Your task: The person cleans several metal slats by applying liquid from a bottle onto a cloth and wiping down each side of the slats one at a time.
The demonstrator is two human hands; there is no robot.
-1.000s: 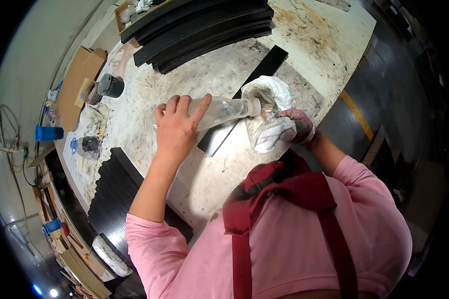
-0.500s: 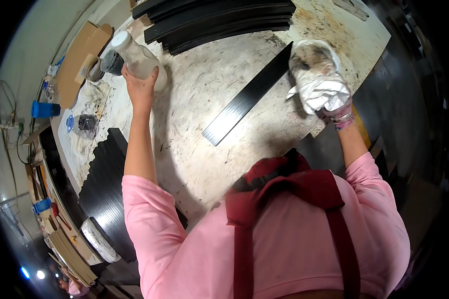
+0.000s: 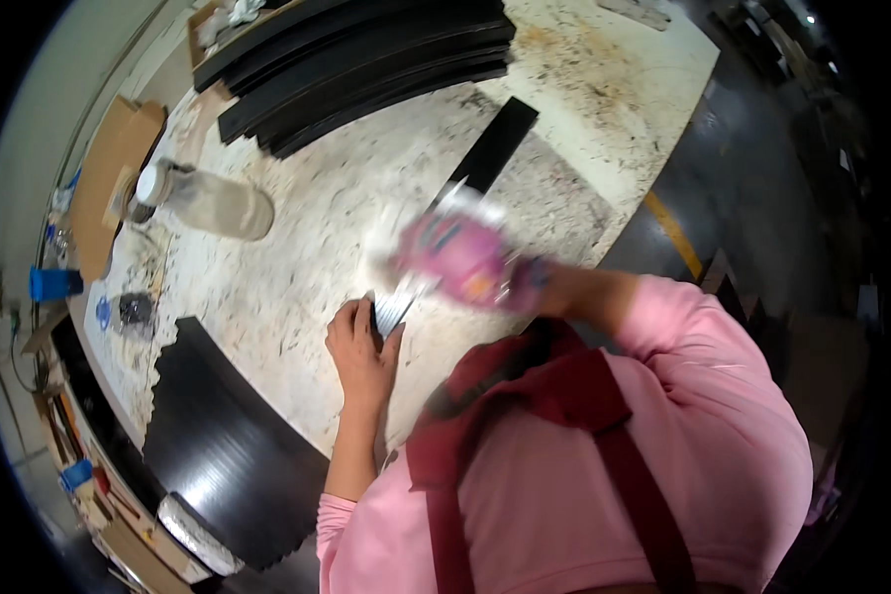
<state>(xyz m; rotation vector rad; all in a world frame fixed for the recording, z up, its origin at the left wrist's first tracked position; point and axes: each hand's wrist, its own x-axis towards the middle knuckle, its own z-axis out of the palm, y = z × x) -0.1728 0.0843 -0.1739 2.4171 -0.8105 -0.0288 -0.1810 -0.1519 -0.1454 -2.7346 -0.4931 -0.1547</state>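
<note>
A flat black strip (image 3: 500, 142) lies slantwise on the stained white worktable (image 3: 297, 198). At its near end my left hand (image 3: 356, 346) is closed around the edges, thumb on one side and fingers on the other. My right hand (image 3: 465, 259), in a pink stained glove, is pressed over the strip's middle with a white cloth (image 3: 386, 246) under it. Motion smears this hand and the cloth, and together they hide that stretch of the strip. Left of both hands is a capped, clear plastic bottle (image 3: 218, 205) with cloudy contents, touched by neither.
Long black strips are stacked (image 3: 366, 74) at the far side. More black strips lie side by side (image 3: 228, 436) at the near left. A brown cardboard piece (image 3: 119, 188), a small dark container (image 3: 134, 312) and a blue bin (image 3: 54, 284) line the left edge.
My left hand has let go of the bottle and taken hold of the strip's near end. My right hand has brought the cloth leftward from beyond the strip onto it.
</note>
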